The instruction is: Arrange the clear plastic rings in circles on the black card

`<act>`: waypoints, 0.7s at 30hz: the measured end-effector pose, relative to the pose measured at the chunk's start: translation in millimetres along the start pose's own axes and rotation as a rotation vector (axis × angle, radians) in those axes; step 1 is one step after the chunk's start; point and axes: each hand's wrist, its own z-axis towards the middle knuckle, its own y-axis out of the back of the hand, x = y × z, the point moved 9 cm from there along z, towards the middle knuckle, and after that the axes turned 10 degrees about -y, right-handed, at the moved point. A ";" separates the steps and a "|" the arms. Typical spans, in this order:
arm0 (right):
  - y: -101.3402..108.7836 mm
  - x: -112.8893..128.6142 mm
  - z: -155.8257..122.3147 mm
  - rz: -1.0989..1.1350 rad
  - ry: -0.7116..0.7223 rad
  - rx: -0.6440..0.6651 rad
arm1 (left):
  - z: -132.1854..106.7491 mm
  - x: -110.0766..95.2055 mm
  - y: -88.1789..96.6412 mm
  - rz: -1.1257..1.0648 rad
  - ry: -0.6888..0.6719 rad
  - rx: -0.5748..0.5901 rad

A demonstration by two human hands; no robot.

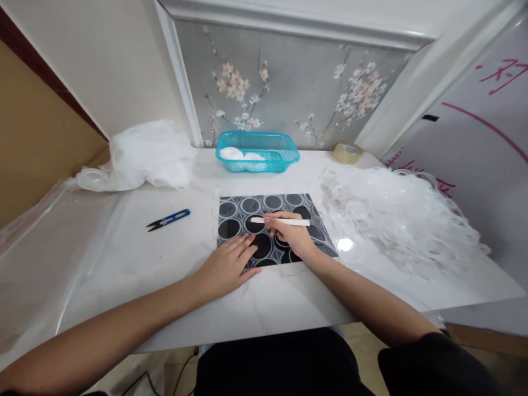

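Note:
A black and grey sheet printed with circles (227, 230) lies on the white table in front of me. My left hand (226, 264) rests flat on its lower left corner, fingers stretched out and holding nothing. In my right hand (289, 231) a slim white pen-like tool (295, 222) is pinched, lying almost level above the sheet's middle. Its thin tip points left, over one of the dark circles; whether it is a blade or a nib is too small to tell. The right hand's heel covers part of the sheet's right side.
Blue thread snips (169, 220) lie to the left. Behind the sheet stands a turquoise plastic basket (284, 165) holding white round pieces. A heap of thin white rings (383, 214) spreads on the right, near a tape roll (347, 154). White bagged material (144, 157) sits at the back left.

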 end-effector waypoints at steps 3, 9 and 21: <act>2.2 3.2 -3.4 -0.100 0.058 -0.028 | 0.4 1.0 -0.5 -0.009 0.018 -0.005; 1.8 10.2 -10.0 -0.232 0.151 -0.029 | 0.7 0.0 -1.4 -0.014 0.021 -0.004; -1.1 21.8 -13.8 -0.460 0.310 -0.053 | -0.1 -2.3 0.6 0.107 -0.021 -0.067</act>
